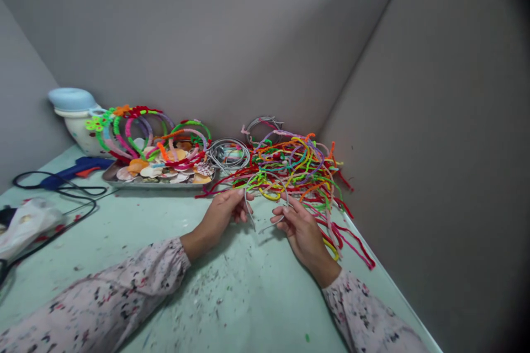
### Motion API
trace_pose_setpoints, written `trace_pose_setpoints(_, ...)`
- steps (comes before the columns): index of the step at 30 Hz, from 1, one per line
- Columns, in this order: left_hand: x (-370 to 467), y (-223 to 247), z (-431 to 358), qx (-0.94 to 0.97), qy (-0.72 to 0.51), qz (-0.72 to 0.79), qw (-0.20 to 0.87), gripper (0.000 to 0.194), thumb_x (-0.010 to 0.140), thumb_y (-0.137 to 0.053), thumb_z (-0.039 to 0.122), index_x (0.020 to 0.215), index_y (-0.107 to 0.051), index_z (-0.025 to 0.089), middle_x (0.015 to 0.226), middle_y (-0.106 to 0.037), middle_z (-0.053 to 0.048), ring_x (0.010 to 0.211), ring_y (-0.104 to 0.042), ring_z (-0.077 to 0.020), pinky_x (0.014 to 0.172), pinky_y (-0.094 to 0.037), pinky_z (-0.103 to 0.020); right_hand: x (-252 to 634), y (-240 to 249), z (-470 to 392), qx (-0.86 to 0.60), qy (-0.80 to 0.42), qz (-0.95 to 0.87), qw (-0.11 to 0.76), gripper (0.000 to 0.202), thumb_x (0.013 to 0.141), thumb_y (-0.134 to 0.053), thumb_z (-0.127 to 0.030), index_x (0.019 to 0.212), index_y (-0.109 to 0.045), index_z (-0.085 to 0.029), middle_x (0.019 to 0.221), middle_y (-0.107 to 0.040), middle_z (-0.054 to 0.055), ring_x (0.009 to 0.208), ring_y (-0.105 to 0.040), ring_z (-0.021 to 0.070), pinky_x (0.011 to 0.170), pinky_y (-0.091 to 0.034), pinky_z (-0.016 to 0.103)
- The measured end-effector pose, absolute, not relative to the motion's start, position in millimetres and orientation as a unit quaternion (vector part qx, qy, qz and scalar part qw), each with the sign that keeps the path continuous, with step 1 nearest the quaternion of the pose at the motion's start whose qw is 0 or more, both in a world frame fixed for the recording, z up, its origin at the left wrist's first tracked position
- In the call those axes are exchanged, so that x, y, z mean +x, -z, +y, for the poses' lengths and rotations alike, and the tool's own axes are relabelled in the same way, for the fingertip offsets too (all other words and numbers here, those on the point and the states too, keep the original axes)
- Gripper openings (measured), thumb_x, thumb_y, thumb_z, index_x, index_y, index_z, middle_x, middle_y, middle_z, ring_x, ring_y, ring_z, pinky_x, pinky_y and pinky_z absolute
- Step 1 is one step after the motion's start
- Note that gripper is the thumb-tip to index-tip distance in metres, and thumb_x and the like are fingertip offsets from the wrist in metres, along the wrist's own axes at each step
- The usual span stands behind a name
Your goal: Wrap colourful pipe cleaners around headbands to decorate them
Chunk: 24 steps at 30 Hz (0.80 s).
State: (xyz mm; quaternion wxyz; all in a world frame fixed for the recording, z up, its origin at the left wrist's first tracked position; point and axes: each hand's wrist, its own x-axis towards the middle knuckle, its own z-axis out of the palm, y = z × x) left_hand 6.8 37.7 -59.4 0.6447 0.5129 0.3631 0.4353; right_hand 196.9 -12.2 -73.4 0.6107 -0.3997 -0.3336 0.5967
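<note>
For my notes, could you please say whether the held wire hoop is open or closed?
Open: the wire hoop shows a gap on its near side.

We looked from the person's head, forward and down over the green table (265, 303); the left hand (224, 210) and right hand (301, 231) showed near us, just below centre; we faced grey walls (207, 38).

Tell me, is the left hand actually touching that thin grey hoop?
Touching: the head view shows the left hand with its thumb against one side of the thin grey hoop, fingers curled close behind.
</note>
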Motion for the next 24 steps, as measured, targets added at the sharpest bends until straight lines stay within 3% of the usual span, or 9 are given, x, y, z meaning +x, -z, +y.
trace_pose_setpoints(6, 3.1, 64.8, 43.6, 0.496, -0.45, 0.371, 0.643, 0.036, 0.084, -0.053, 0.048, 0.087, -0.062, 0.013, 0.066, -0.063, -0.001, 0.047, -0.052, -0.008, 0.044, -0.034, -0.019, 198.2, 77.1, -13.5, -0.404, -0.593, -0.339, 0.609, 0.043, 0.079, -0.065, -0.026, 0.12, -0.055, -0.018, 0.081, -0.069, 0.002, 0.065, -0.065, 0.0107, 0.055, -0.051, 0.017)
trace_pose_setpoints(11, 3.0, 62.6, 44.4, 0.504, -0.453, 0.395, 0.62, 0.035, 0.081, -0.058, 0.046, 0.092, -0.063, 0.013, 0.062, -0.058, 0.001, 0.043, -0.042, -0.0052, 0.04, -0.025, -0.017, 198.8, 78.8, -12.7, -0.403, -0.597, -0.35, 0.599, 0.037, 0.08, -0.064, -0.028, 0.115, -0.058, -0.018, 0.076, -0.068, 0.002, 0.059, -0.065, 0.0106, 0.049, -0.049, 0.016)
trace_pose_setpoints(15, 2.5, 62.5, 45.7, 0.521, -0.467, 0.406, 0.588, 0.035, 0.08, -0.06, 0.044, 0.097, -0.063, 0.014, 0.059, -0.057, 0.002, 0.044, -0.038, -0.0059, 0.042, -0.025, -0.018, 195.8, 75.1, -16.1, -0.417, -0.62, -0.375, 0.548, 0.035, 0.082, -0.061, -0.036, 0.11, -0.06, -0.016, 0.068, -0.066, 0.001, 0.049, -0.061, 0.0096, 0.04, -0.043, 0.015)
trace_pose_setpoints(20, 0.2, 66.2, 47.4, 0.563, -0.454, 0.427, 0.542, 0.036, 0.078, -0.059, 0.049, 0.082, -0.069, 0.014, 0.071, -0.064, -0.003, 0.058, -0.051, -0.012, 0.051, -0.035, -0.022, 184.7, 72.2, -22.9, -0.458, -0.616, -0.463, 0.444, 0.038, 0.082, -0.059, -0.043, 0.109, -0.058, -0.016, 0.069, -0.066, 0.002, 0.052, -0.064, 0.0132, 0.043, -0.046, 0.02)
trace_pose_setpoints(24, -0.5, 66.0, 47.0, 0.609, -0.438, 0.419, 0.512, 0.036, 0.082, -0.056, 0.047, 0.078, -0.071, 0.015, 0.08, -0.068, -0.006, 0.078, -0.059, -0.0186, 0.07, -0.042, -0.027, 180.0, 69.2, -27.2, -0.526, -0.5, -0.555, 0.407, 0.035, 0.086, -0.051, -0.046, 0.104, -0.06, -0.018, 0.069, -0.064, 0.001, 0.051, -0.058, 0.0117, 0.044, -0.041, 0.021)
